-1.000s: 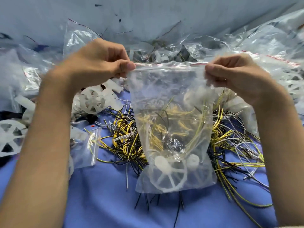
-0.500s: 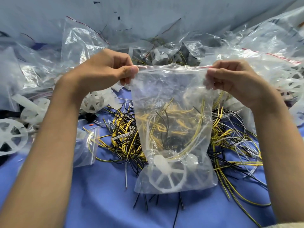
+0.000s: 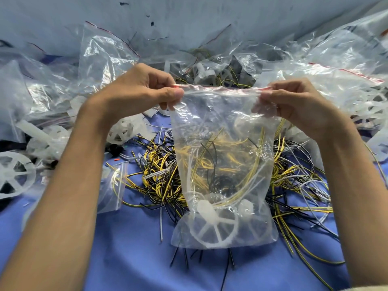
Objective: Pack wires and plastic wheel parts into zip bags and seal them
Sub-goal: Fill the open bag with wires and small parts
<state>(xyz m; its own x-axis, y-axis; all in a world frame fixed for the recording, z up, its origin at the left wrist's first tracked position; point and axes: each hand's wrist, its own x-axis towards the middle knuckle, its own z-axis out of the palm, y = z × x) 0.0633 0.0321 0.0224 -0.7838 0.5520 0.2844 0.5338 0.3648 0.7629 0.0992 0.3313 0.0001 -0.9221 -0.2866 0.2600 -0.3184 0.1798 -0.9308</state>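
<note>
The bag hangs upright between the hands, its zip strip level: left hand pinches one top corner, right hand the other, equally near.

Two hands: left hand and right hand. One zip bag pinched between them. Inside it, one spoked wheel in full, plus one white hub of a second part just right of it; bagged wires too tangled to count. One small bag lying flat, left. Two loose wheels clear on the left: far-left wheel, inner wheel. One wire tangle, strands uncountable. Empty bags heaped far, overlapping, uncountable.
</note>
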